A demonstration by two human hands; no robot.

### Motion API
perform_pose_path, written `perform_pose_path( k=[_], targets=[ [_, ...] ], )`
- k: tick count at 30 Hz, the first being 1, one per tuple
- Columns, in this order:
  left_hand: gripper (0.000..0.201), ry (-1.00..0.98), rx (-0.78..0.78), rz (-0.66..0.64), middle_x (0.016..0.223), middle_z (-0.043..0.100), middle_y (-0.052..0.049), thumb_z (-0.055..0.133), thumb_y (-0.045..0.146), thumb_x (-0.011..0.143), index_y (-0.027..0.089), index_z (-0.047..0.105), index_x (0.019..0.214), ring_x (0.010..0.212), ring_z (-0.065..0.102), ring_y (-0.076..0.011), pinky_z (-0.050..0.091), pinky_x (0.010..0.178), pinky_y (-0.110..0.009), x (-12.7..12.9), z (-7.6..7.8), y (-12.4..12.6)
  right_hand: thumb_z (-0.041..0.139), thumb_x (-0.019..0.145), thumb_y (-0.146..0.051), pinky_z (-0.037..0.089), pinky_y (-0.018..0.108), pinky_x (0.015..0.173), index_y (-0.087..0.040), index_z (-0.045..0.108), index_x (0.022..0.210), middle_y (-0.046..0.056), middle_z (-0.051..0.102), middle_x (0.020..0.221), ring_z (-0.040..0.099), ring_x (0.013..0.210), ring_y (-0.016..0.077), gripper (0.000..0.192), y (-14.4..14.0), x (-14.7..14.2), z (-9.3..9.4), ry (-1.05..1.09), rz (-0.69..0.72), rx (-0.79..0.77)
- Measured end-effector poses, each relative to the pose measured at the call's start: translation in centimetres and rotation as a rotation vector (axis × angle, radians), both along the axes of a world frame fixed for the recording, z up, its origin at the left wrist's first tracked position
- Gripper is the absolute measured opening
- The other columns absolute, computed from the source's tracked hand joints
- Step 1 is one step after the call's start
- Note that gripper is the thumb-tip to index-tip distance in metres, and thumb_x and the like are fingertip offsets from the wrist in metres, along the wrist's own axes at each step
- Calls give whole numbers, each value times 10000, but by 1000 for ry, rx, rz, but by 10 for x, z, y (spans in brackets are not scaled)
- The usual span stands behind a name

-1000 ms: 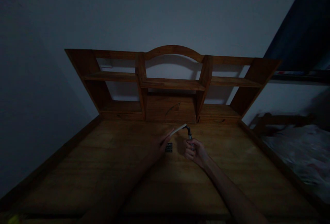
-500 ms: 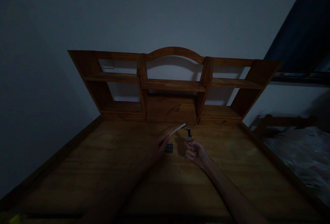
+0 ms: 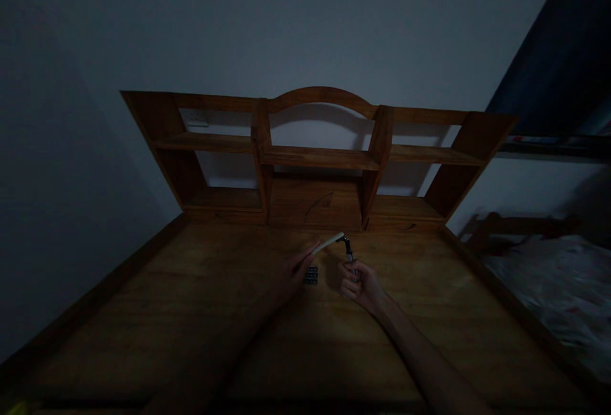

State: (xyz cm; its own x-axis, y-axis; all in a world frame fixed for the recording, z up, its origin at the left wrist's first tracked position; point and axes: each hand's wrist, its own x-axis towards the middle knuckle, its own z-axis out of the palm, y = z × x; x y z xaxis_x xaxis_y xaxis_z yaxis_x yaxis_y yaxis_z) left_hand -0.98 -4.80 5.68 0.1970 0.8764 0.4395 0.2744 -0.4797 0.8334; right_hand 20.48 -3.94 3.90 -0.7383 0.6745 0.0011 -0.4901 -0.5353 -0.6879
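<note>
My left hand (image 3: pixel 294 273) grips a thin, pale, flat thing (image 3: pixel 328 243), seen nearly edge-on and slanting up to the right. Its exact kind is too dim to make out. In the closed fingers of my right hand (image 3: pixel 359 284) is a small tool with a silver-grey handle and a dark neck (image 3: pixel 349 249), bent at the top like a razor. The tool's tip is at the pale thing's far end; whether they touch I cannot tell. Beside my left hand, a small dark block with a grid of lighter marks (image 3: pixel 311 275) lies on the wooden desk (image 3: pixel 205 300).
A wooden shelf unit (image 3: pixel 315 159) with several compartments stands along the desk's back edge, against a pale wall (image 3: pixel 305 27). To the right, past the raised desk edge, lies crumpled pale bedding or plastic (image 3: pixel 548 281). A dark curtain (image 3: pixel 548 65) hangs at upper right.
The bent tip of the tool has come closer to the far end of the pale flat thing, closing the small gap. Both hands keep their hold; the view has shifted slightly.
</note>
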Motion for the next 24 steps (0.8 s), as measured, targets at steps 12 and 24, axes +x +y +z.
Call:
perform_pose_path(
  k=[12, 24],
  targets=[
    [416, 62, 30, 22, 1355, 521, 14, 399, 381, 929, 296, 473, 1329, 1251, 484, -203, 367, 1087, -416, -2, 1, -1, 452, 800, -328, 182, 224, 361, -207, 322, 557, -94, 185, 372, 121, 310, 70, 301, 2, 1, -1, 32, 21, 12],
    [408, -26, -25, 63, 1323, 556, 17, 424, 418, 914, 275, 532, 1281, 1248, 488, -202, 342, 1099, -410, -1, -4, 5, 468, 796, -333, 196, 221, 368, -207, 321, 557, -95, 199, 367, 134, 310, 68, 308, 2, 1, -1, 20, 6, 18]
  ],
)
